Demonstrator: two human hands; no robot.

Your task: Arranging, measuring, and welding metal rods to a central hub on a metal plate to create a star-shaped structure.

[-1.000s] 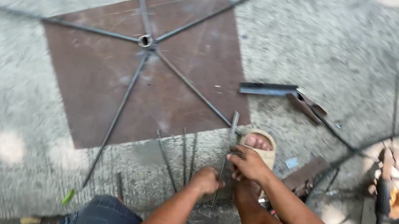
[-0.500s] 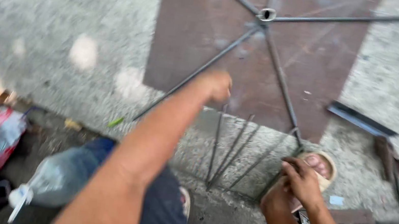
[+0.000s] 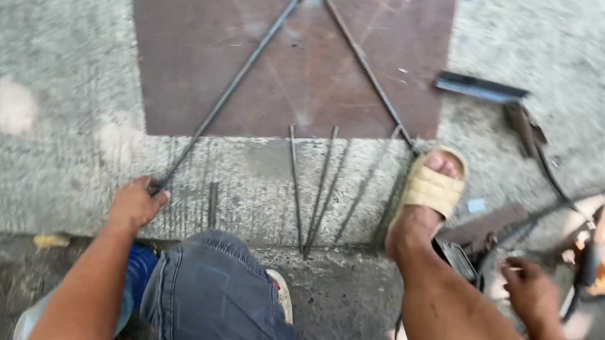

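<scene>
Your left hand (image 3: pixel 136 203) is clamped on a spoke rod (image 3: pixel 231 90); your right hand (image 3: pixel 532 290), fingers loosely apart, hovers near cables (image 3: pixel 545 218) at lower right. Loose rods (image 3: pixel 323 188) and your sandaled foot (image 3: pixel 430 191) lie between, on the concrete floor (image 3: pixel 46 43) below a rusty plate (image 3: pixel 203 40).

Rods and plate on the floor
Left grip (image 3: pixel 136 203) at a rod's (image 3: pixel 231 90) end; metal plate (image 3: pixel 202 48) beyond it, loose rods (image 3: pixel 323 188) to its right, sandalled foot (image 3: pixel 430 191) farther right.
</scene>
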